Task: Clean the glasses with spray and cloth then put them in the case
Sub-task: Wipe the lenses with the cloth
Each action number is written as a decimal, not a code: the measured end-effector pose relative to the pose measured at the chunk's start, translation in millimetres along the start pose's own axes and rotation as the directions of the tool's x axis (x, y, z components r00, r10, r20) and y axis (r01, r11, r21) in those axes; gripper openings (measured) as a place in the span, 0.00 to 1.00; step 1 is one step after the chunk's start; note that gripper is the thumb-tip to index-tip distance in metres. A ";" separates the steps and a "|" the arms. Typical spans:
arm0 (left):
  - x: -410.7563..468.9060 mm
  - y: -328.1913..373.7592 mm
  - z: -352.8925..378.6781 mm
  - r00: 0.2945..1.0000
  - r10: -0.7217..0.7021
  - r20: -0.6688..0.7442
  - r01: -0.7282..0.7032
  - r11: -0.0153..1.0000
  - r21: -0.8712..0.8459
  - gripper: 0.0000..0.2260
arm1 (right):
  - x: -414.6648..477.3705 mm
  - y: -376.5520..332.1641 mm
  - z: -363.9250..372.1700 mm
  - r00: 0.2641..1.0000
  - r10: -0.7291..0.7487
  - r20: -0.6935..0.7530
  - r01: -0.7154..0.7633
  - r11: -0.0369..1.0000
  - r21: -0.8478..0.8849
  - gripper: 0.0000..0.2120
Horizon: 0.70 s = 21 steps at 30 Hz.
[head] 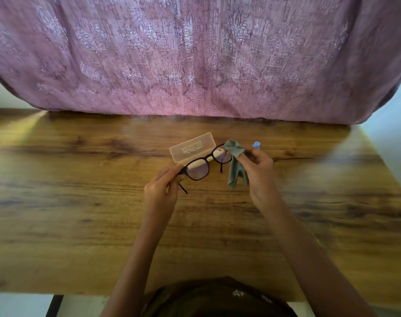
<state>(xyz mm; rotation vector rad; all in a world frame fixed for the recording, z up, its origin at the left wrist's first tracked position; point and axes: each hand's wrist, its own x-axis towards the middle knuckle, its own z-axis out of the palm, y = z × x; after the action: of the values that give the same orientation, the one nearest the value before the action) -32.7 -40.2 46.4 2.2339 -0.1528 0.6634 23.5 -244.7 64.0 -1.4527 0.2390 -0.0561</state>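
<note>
Spray bottle (256,145) mostly hidden behind right hand (259,165) — only blue top shows; case (190,147) print unreadable.

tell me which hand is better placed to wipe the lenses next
Right. The right hand pinches the grey cloth right beside the nearer lens of the glasses. The left hand has its grip on the frame's other corner, so it likely serves best steadying them.

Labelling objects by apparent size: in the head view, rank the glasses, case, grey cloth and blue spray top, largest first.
1-2. glasses and case: alike; glasses held nearer, overlapping it.
3. grey cloth, bunched.
4. blue spray top, mostly hidden.
</note>
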 end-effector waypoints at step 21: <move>57.1 28.3 17.5 0.847 -0.258 0.464 0.325 0.943 -0.071 0.12 | -13.2 9.7 3.5 0.673 -0.693 0.259 0.663 0.409 -0.627 0.15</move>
<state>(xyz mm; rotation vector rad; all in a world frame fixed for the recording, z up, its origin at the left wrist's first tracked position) 14.7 -66.5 84.3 2.1691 -0.0823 -0.0407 10.3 -237.7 56.4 -2.2306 -0.3892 -0.7566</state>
